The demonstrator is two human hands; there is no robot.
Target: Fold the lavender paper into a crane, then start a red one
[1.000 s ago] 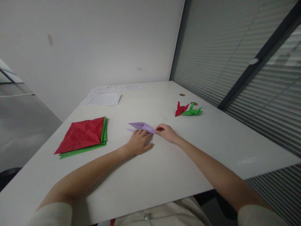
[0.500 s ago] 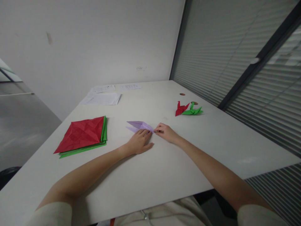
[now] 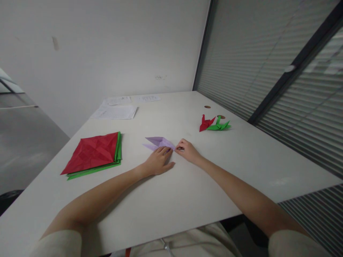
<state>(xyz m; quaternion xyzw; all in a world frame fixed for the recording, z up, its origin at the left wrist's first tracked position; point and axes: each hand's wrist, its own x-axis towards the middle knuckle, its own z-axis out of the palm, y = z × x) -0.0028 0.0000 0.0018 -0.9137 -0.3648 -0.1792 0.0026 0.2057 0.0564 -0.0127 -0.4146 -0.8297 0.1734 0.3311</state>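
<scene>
Bare table [image 3: 268, 157] lies open at the right of the frame and between the far clutter, while the red and green sheets [image 3: 92, 154] fill the centre left, white papers [image 3: 115, 112] the far edge, two folded figures [image 3: 213, 124] sit right of centre, and the purple fold [image 3: 158, 142] takes the middle.

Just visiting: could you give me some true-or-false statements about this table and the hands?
1. The left hand rests its fingers on the lilac folded paper piece. True.
2. The right hand pinches that piece's tip. True.
3. The red creased paper sheet lies on green paper sheets. True.
4. Finished figures lie under the left hand. False: the red folded paper figure and green folded paper figure sit apart, toward the blinds.
5. The right hand holds printed pages. False: the white printed sheets lie near the white table's far edge.
</scene>
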